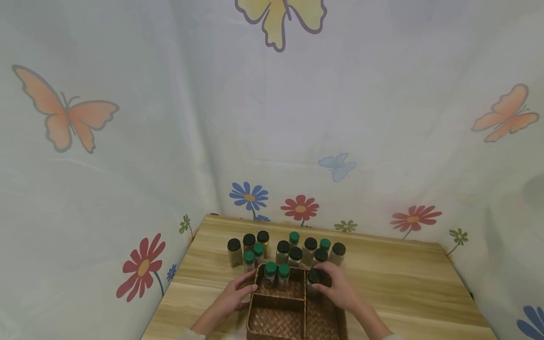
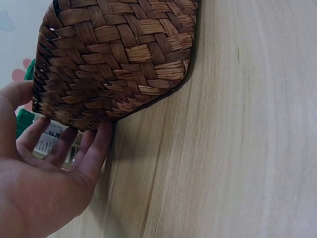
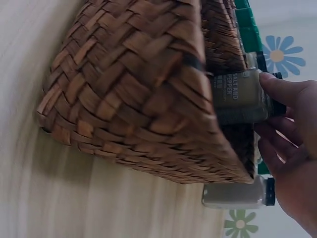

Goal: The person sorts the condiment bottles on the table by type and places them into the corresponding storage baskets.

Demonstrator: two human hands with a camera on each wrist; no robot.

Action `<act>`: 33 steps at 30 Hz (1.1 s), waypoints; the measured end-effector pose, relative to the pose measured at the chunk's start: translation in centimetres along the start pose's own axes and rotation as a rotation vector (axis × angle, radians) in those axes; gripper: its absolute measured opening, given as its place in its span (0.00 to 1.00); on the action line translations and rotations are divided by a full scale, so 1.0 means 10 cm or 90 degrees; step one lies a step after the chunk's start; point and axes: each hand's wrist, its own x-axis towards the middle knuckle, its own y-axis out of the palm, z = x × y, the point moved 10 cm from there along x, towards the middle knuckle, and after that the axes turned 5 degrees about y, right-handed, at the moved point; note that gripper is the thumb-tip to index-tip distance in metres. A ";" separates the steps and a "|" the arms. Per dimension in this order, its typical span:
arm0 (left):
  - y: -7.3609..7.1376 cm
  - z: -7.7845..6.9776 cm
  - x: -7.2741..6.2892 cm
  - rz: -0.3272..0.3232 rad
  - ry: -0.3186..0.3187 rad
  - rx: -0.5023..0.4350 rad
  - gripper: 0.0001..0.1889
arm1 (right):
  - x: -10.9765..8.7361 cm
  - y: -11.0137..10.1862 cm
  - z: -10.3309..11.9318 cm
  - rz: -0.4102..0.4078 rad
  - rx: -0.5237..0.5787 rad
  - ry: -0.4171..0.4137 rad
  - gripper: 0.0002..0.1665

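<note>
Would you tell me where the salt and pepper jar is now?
In the head view, the right hand holds the salt and pepper jar toward the far end of the woven basket, in its right compartment, right of two green-capped jars.

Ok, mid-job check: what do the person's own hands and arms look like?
The left hand and right hand are bare, with no gloves and no rings visible. Pale sleeves show only at their edges, low in the head view. I see no cables or markings.
</note>
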 end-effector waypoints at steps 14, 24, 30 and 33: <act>0.00 -0.01 -0.02 -0.004 -0.004 0.002 0.34 | 0.02 0.12 -0.15 0.017 -0.012 0.038 0.23; -0.02 0.03 0.00 -0.002 -0.009 0.000 0.34 | -0.01 0.15 -0.14 0.012 -0.030 0.028 0.26; 0.00 0.00 -0.02 -0.002 -0.009 -0.005 0.34 | 0.00 0.15 -0.14 0.013 -0.027 0.028 0.26; 0.01 -0.01 -0.02 -0.002 -0.011 -0.005 0.34 | 0.00 0.15 -0.14 0.032 -0.029 0.031 0.28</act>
